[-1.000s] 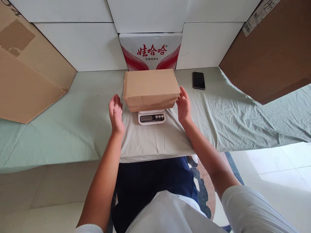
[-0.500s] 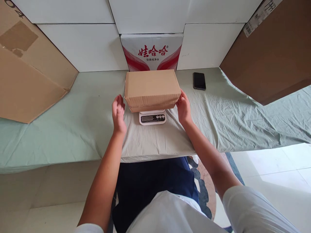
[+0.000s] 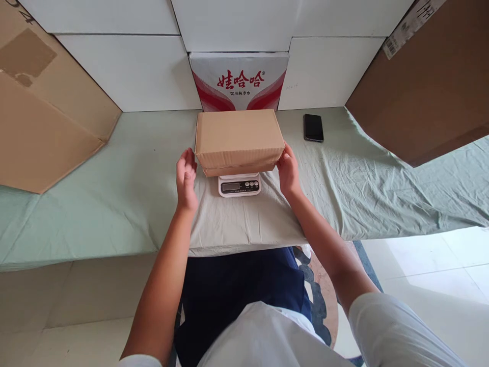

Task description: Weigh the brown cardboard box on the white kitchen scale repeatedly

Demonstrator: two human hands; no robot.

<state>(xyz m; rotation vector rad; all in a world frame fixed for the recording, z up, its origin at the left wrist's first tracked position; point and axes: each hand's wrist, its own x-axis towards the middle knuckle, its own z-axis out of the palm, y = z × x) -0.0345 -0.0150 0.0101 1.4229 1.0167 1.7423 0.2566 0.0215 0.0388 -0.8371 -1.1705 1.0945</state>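
Note:
A closed brown cardboard box [image 3: 239,136] sits on a small white digital scale [image 3: 239,185] in the middle of the cloth-covered table [image 3: 114,193]. My left hand [image 3: 186,177] stands upright just left of the box's lower left corner, fingers apart, a small gap or the lightest touch between them. My right hand [image 3: 288,171] is flat against the box's lower right edge, its fingertips touching the cardboard. Neither hand is wrapped around anything. The scale's display and buttons show below the box's front edge.
A white and red water carton [image 3: 239,81] stands right behind the box against white blocks. A black phone [image 3: 313,127] lies to the back right. Large cardboard sheets lean at the left [image 3: 42,112] and right [image 3: 428,86]. The table's front edge is near my lap.
Both hands have closed in on the box from the sides; the left moved right toward its corner and the right came into contact with its edge. The box has stayed on the scale.

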